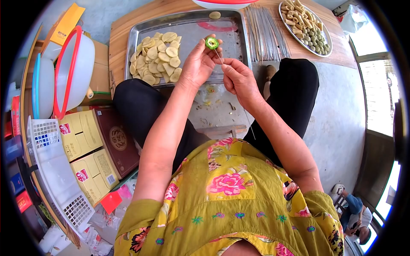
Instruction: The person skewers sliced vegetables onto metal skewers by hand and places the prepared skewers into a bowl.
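Note:
My left hand (200, 62) holds a small green ring-shaped piece (211, 43) with a pale centre between its fingertips, over the metal tray. My right hand (239, 79) pinches a thin metal skewer (247, 117), whose upper end reaches the green piece; whether it passes through cannot be made out. Pale round slices (158, 55) are heaped on the left side of the metal tray (196, 21). Many thin skewers (265, 36) lie side by side to the right of the tray. An oval plate (326, 52) holds tan rolls (301, 17) and greenish balls (315, 40).
A red-rimmed tub (79, 72), gold boxes (83, 136) and a white plastic basket (60, 166) stand at the left. My knees are just below the wooden table (119, 42). Another person (358, 215) sits at the lower right.

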Available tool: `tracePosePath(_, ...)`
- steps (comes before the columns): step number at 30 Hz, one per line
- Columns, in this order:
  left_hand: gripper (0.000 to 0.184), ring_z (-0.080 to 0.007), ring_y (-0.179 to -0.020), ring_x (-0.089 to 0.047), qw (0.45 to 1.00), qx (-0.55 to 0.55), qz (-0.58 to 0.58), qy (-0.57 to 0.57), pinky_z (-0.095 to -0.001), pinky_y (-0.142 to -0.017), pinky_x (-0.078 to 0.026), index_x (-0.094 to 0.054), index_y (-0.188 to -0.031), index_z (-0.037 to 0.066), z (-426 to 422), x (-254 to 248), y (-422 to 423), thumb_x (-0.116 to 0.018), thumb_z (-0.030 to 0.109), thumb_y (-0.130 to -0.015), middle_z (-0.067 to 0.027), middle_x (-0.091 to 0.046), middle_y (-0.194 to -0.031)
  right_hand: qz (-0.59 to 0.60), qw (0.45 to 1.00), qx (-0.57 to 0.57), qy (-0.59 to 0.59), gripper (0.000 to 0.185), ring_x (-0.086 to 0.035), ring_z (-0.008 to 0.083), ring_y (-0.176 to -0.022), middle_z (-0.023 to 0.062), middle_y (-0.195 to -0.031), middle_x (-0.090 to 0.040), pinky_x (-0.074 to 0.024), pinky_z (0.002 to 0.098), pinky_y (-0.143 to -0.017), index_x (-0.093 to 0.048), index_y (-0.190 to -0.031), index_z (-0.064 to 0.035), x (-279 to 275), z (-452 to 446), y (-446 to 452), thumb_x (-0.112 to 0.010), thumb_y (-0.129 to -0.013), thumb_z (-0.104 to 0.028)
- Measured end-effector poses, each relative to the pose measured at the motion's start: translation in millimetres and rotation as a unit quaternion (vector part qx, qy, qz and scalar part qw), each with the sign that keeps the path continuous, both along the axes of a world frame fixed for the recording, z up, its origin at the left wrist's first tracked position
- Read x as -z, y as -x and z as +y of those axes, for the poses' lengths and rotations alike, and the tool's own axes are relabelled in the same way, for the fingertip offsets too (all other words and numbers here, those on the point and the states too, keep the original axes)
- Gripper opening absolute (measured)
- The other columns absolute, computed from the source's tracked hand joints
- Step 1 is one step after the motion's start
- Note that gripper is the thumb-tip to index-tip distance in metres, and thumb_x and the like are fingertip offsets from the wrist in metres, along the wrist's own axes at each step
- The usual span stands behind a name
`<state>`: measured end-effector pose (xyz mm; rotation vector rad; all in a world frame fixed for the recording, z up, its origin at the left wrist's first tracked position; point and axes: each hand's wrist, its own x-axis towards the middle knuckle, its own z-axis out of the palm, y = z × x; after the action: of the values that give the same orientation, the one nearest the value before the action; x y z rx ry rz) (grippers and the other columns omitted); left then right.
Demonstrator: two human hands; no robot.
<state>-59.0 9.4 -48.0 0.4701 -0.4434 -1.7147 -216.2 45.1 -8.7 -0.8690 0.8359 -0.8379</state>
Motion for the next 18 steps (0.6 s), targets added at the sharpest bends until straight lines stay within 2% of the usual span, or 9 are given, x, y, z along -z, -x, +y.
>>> tracePosePath(1, 0.040, -0.0185, -0.094, -0.056, 1.000, 0.000, 0.000, 0.000, -0.0317, -0.081, -0.049, -0.049, -0.126, 0.005, -0.2, 0.9, 0.7, -0.047, 0.034, -0.098, -0.0105, -0.057, -0.115, 0.012, 1.000, -0.004, 0.008, 0.020, -0.034, 0.0056, -0.045, -0.0037, -0.055, -0.040, -0.0275, 0.0217, -0.043, -0.059, -0.110, -0.0043, -0.5, 0.0, 0.0, -0.049, -0.096, -0.015)
tracePosePath(3, 0.037, -0.0201, -0.089, -0.059, 0.999, -0.025, 0.018, -0.020, -0.0337, -0.074, -0.051, -0.055, -0.118, 0.004, -0.6, 1.7, 3.1, -0.057, 0.032, -0.093, -0.0111, -0.062, -0.106, 0.016, 1.000, -0.004, 0.009, 0.021, -0.034, 0.0054, -0.045, -0.0038, -0.055, -0.040, -0.0276, 0.0218, -0.043, -0.058, -0.112, -0.0043, -2.8, 1.0, -0.3, -0.049, -0.096, -0.015)
tracePosePath(18, 0.036, -0.0191, -0.086, -0.058, 0.998, -0.040, 0.022, -0.037, -0.0288, -0.078, -0.049, -0.056, -0.115, 0.000, 1.9, -1.7, 7.6, -0.055, 0.029, -0.094, -0.0110, -0.062, -0.102, 0.020, 1.000, -0.014, 0.017, 0.036, -0.034, 0.0070, -0.046, -0.0015, -0.056, -0.039, -0.0280, 0.0237, -0.043, -0.052, -0.128, -0.0022, -7.2, 1.2, 0.8, -0.045, -0.093, -0.010)
